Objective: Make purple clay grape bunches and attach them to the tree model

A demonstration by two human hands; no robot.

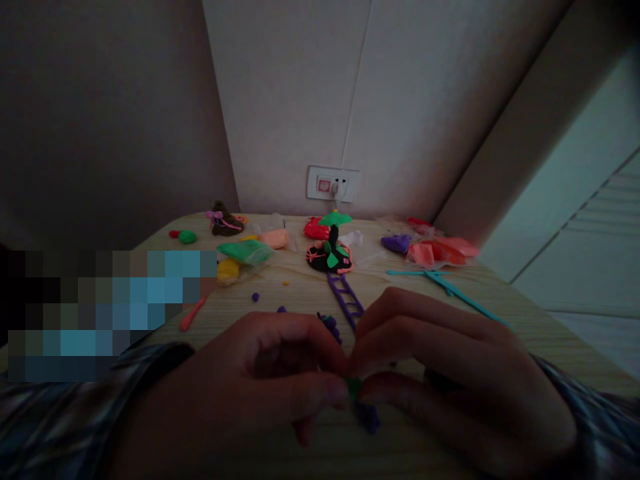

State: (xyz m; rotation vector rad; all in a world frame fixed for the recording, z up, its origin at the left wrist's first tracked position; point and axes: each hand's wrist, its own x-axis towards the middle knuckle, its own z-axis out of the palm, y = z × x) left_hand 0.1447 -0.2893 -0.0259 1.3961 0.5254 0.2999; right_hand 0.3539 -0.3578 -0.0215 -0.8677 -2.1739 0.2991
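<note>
green piece (pixel 354 387) between both hands (pixel 445 373), each in a narrow fingertip pinch on it

Small green piece (pixel 353 387), probably clay, between the left hand (pixel 235 373) and right hand (pixel 465 350).

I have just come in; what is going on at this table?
A person's left hand and right hand hold a small green piece between them, above a wooden table. A purple clump shows just below the green piece; whether they are joined is too dark to tell. Beyond the hands, a purple ladder lies before a black decorated piece.
</note>
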